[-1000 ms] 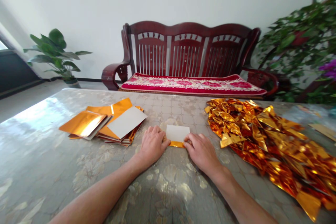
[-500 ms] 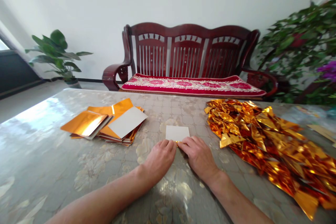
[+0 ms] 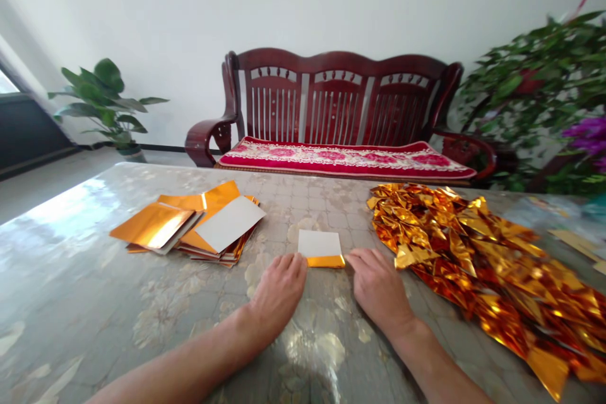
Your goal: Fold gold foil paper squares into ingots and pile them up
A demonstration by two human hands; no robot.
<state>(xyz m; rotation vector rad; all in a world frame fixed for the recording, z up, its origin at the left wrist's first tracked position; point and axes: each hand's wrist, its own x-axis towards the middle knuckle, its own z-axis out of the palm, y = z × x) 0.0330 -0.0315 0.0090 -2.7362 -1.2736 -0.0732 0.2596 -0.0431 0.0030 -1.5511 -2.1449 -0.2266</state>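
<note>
A sheet of gold foil paper (image 3: 319, 243) lies white side up on the table in front of me, its near edge folded over into a narrow gold strip. My left hand (image 3: 283, 281) rests at the left end of that strip, fingers bent and pressed together on the sheet's edge. Just past the strip's right end is my right hand (image 3: 379, 284), its fingers curled close together, with a small gap to the paper. The undersides of both hands and most of the thumbs are hidden.
To the left lies a loose stack of gold foil sheets (image 3: 156, 224) with a white-faced sheet (image 3: 231, 222) on top. A large heap of folded gold foil pieces (image 3: 473, 259) spreads on the right, with clear plastic (image 3: 544, 211) behind it. A wooden bench (image 3: 336, 98) stands beyond the table.
My hands have moved apart from the middle of the folded edge to its two ends, uncovering the gold strip. The view has tilted up slightly.
</note>
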